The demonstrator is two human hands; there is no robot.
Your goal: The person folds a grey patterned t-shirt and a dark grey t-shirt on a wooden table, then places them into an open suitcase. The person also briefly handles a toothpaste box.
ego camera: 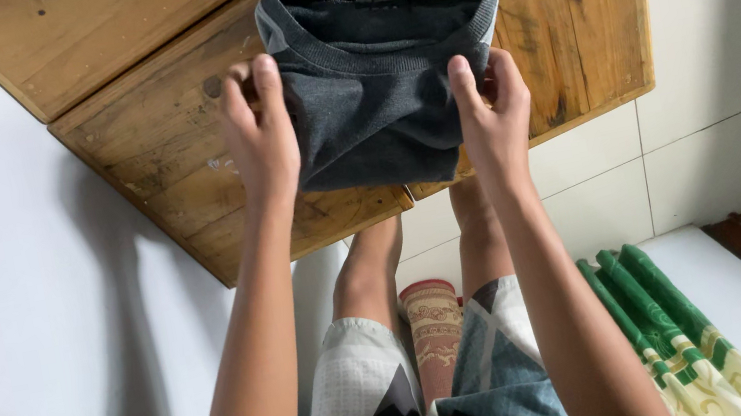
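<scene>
The folded dark grey sweatshirt (379, 85) was held up above a wooden table (163, 123) by both hands, one at each lower side. The left hand (261, 136) was closed on the garment's left edge, the thumb laid along the front and the fingers curled behind the cloth. The right hand (493, 110) was pinched on the right edge in the same way, thumb forward. For the fold to be kept well, it was judged that both grips should be kept level and equally tight, so that the layers would not slide apart, and that the bundle should be lowered flat rather than dropped by one side.

The sweatshirt was seen as a compact, roughly square bundle of thick, soft knit, with a ribbed collar opened at the top and a lighter grey band along the collar's left edge. The lower edge sagged a little between the hands.

Outward from the hands, the bare forearms ran down to patterned shorts (481, 371) and bare legs. A rolled patterned mat (435, 329) lay between the legs, a green and cream striped cloth (678, 337) lay to the right, and a white tiled floor (729, 53) spread beyond the table
</scene>
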